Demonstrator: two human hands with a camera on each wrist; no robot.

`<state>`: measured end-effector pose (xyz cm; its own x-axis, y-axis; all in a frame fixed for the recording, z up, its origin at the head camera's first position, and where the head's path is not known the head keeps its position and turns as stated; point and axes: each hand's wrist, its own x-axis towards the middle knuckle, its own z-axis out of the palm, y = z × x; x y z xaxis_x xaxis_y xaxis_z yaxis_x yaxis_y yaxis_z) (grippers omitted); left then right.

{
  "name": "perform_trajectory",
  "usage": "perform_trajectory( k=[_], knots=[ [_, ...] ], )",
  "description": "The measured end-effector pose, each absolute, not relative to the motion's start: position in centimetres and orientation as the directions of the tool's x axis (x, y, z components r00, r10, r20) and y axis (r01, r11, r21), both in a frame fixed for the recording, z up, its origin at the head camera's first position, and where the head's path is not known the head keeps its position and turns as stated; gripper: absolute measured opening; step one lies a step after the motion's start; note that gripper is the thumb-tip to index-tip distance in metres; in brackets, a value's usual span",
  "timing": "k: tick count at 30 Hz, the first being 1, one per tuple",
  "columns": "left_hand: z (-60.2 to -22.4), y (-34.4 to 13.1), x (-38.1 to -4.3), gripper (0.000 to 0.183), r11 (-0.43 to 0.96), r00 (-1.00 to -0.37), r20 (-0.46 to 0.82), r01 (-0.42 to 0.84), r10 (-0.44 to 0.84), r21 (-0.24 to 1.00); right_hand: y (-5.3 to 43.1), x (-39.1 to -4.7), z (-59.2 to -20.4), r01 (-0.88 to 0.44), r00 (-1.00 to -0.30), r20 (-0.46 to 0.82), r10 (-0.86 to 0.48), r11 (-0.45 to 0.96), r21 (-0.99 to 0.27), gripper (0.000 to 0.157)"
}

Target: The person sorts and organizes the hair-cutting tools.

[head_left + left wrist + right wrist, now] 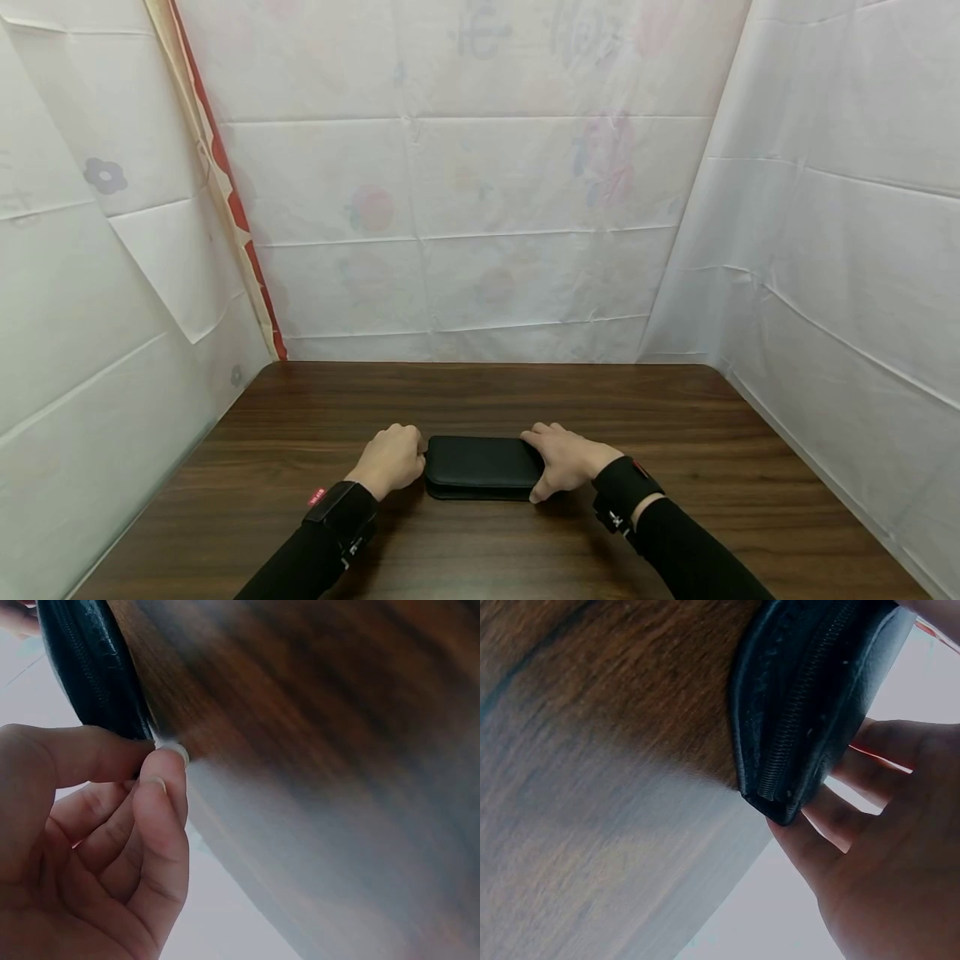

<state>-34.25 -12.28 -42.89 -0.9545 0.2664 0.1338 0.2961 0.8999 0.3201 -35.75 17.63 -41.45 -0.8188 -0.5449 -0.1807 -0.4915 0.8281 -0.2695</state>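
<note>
A black zip wallet (483, 467) lies flat on the brown wooden table, its long side facing me. At its left end my left hand (392, 458) pinches the small zipper pull between thumb and index finger; the fingertips hide most of it. The left hand (97, 840) has its other fingers curled in. My right hand (566, 460) grips the wallet's right end, thumb at the near edge and fingers over the far side. The zipper (787, 742) runs along the wallet's edge in the right wrist view, and its teeth look closed there.
The wooden table (480, 550) stretches out around the wallet. White patterned sheets (480, 183) hang behind it and on both sides. A red-and-cream strip (232, 200) runs down the back left corner. Black bands (624, 492) are strapped round both wrists.
</note>
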Motion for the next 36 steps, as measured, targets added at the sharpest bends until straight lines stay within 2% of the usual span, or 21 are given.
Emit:
perform_trajectory(
  k=[16,27,36],
  knots=[
    [-43.0,-12.1,-34.8,0.025,0.894,-0.949,0.172,0.308,0.264,0.327,17.7,-35.9,-41.5,-0.487,-0.822,-0.184,-0.54,0.832,-0.266,0.094],
    [-43.3,-12.2,-35.5,0.012,0.913,-0.953,0.174,0.288,0.246,0.288,17.5,-35.9,-41.6,-0.49,-0.822,-0.181,-0.541,0.832,-0.26,0.095],
    [-43.1,-12.0,-35.7,0.016,0.911,-0.955,0.163,0.286,0.246,0.297,17.7,-35.9,-41.4,-0.485,-0.82,-0.196,-0.538,0.834,-0.261,0.094]
  ],
)
